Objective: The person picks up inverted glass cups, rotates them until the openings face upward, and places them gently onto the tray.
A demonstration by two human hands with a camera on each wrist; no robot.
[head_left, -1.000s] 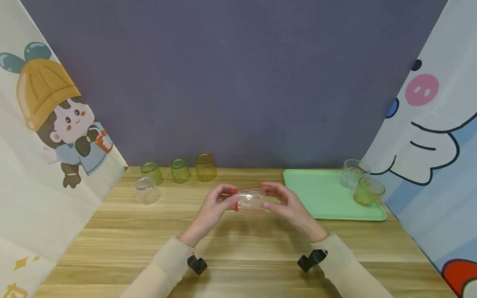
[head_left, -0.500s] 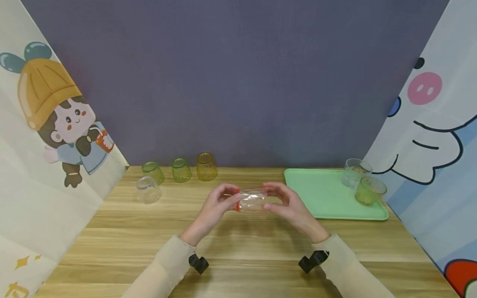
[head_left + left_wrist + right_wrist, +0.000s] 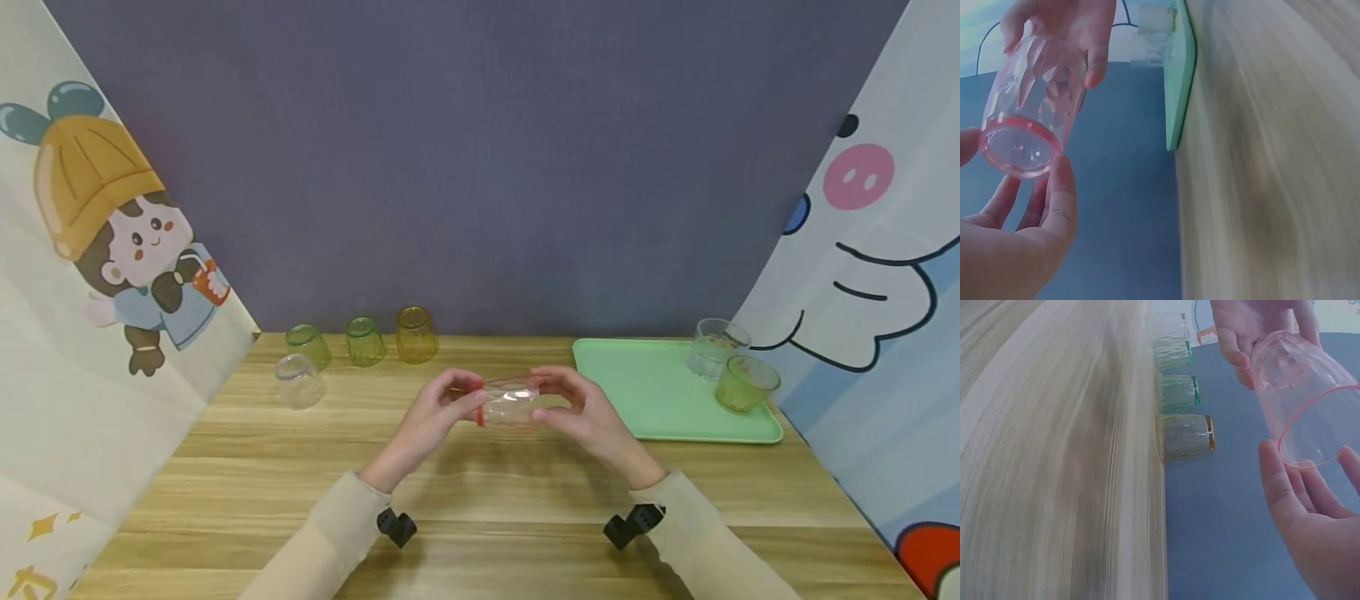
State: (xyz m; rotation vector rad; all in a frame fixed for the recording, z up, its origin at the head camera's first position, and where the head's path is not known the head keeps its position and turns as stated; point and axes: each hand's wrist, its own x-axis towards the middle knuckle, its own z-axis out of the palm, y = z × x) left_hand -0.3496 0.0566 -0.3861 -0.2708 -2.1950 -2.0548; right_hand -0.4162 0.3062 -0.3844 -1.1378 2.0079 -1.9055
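A see-through pink faceted tumbler (image 3: 510,404) is held on its side above the wooden table, between both hands. My left hand (image 3: 442,407) grips its thick reddish base with thumb and fingers. At the other end, my right hand (image 3: 579,415) holds the open rim between thumb and fingertips. The left wrist view shows the tumbler (image 3: 1035,94) base-on, with nothing visible inside. From the right wrist, the thin pink rim of the tumbler (image 3: 1310,394) faces the camera.
At the back left stand upside-down glasses: a clear one (image 3: 299,382), two green ones (image 3: 308,348) (image 3: 365,342) and an amber one (image 3: 417,336). A mint-green tray (image 3: 637,387) at the right bears an upright clear glass (image 3: 708,354) and a yellow-green glass (image 3: 742,387). A grey-blue panel (image 3: 480,167) rises behind.
The view shifts very slightly. Both hands keep the same hold on the tumbler, and the other glasses stay where they were.
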